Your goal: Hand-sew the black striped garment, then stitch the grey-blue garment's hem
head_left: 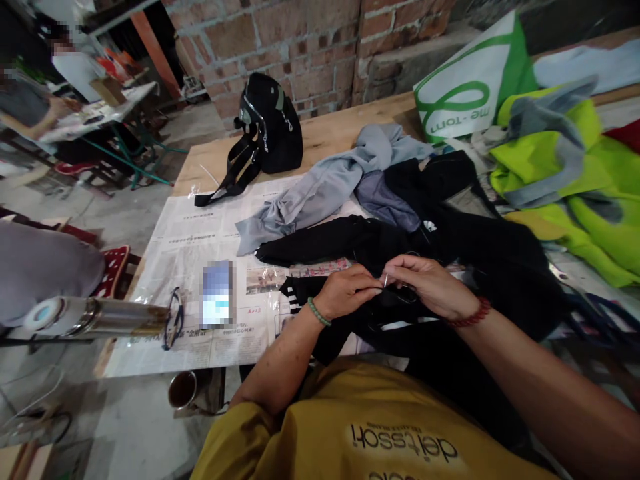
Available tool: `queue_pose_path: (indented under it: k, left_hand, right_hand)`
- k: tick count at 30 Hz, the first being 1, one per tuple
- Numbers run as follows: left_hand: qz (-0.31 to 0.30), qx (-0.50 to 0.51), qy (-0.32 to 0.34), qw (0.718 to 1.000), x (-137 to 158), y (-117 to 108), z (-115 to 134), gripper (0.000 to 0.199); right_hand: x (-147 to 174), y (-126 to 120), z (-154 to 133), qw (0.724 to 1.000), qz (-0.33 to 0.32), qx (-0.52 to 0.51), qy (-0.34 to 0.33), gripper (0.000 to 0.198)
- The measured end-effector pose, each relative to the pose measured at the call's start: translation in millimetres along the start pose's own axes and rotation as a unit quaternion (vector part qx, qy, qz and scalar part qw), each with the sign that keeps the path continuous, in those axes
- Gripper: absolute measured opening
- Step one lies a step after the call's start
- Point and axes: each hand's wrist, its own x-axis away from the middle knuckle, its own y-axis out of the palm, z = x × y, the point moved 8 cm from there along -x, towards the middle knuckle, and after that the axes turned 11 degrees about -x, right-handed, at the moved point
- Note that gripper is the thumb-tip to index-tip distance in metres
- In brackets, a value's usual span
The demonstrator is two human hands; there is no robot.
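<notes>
My left hand [349, 291], with a green bead bracelet, is closed in a pinch over the black garment [500, 247]; what lies between its fingertips is too small to tell. Close beside it, my right hand [425, 285], wearing a red bead bracelet, pinches a thin, pale, needle-like piece [385, 280]. The fingertips of both hands nearly meet. A dark cord-like loop shows under the right fingers. The black cloth spreads beneath and around both hands, reaching the table's near edge.
Grey cloth [320, 190], a black backpack [275, 127] and a white-green bag [475, 87] lie farther back. At left are a phone [217, 293], glasses [173, 319], a thermos [100, 317] and, lower, a mug [184, 390]. Scissors [567, 277] and yellow-green clothing [565, 160] lie right. People sit far left.
</notes>
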Motion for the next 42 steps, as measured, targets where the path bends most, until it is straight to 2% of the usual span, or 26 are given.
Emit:
queue_pose_path:
  k: [4, 9, 18, 22, 26, 29, 32, 34, 35, 36, 38, 40, 42]
  left_hand:
    - [0.0, -0.008, -0.002, 1.0, -0.2, -0.2, 0.8, 0.019]
    - [0.002, -0.038, -0.005, 0.999, 1.4, -0.2, 2.0, 0.019]
    - [0.037, -0.058, -0.008, 0.998, 4.2, 1.7, 4.3, 0.019]
    - [0.073, -0.081, -0.041, 0.993, 3.8, -6.2, -2.2, 0.017]
    - [0.079, -0.066, -0.075, 0.992, 1.6, -10.7, -9.4, 0.014]
    - [0.07, -0.032, -0.11, 0.991, -0.4, -10.6, -16.1, 0.011]
    - [0.07, 0.016, -0.177, 0.982, 0.6, -10.7, -28.5, 0.009]
    - [0.062, 0.05, -0.231, 0.97, 3.4, -8.3, -39.0, 0.008]
    - [0.055, 0.068, -0.255, 0.963, 5.1, -6.2, -44.0, 0.008]
    - [0.048, 0.088, -0.276, 0.956, 6.8, -3.7, -48.3, 0.008]
    - [0.045, 0.135, -0.307, 0.941, 9.6, 0.7, -54.9, 0.01]
    - [0.047, 0.186, -0.332, 0.924, 11.9, 4.3, -58.9, 0.011]
    - [0.045, 0.235, -0.352, 0.905, 13.3, 7.1, -60.4, 0.013]
  right_hand:
    - [-2.2, 1.9, -0.1, 0.999, 0.014, 0.038, -0.019, 0.03]
    - [-7.2, 9.6, 9.6, 1.0, 0.019, 0.016, 0.013, 0.029]
    - [-7.0, 14.3, 14.8, 0.999, 0.011, 0.013, 0.027, 0.026]
    - [-3.6, 18.6, 14.9, 0.999, -0.008, 0.05, 0.016, 0.027]
    - [-5.4, 19.5, 6.4, 0.984, -0.027, 0.168, -0.047, 0.034]
    - [-3.8, 17.0, -13.5, 0.95, -0.022, 0.27, -0.155, 0.029]
    - [16.3, 0.9, -45.3, 0.889, 0.108, 0.316, -0.312, 0.018]
    - [38.0, -5.5, -56.3, 0.847, 0.186, 0.321, -0.38, 0.018]
    - [47.8, -4.2, -57.2, 0.835, 0.198, 0.32, -0.402, 0.018]
    - [56.1, 0.2, -55.9, 0.828, 0.192, 0.318, -0.42, 0.017]
    - [66.9, 17.1, -47.6, 0.827, 0.137, 0.322, -0.44, 0.014]
    - [69.9, 35.6, -34.9, 0.827, 0.076, 0.344, -0.439, 0.008]
    - [66.3, 46.1, -23.3, 0.822, 0.051, 0.376, -0.425, 0.008]
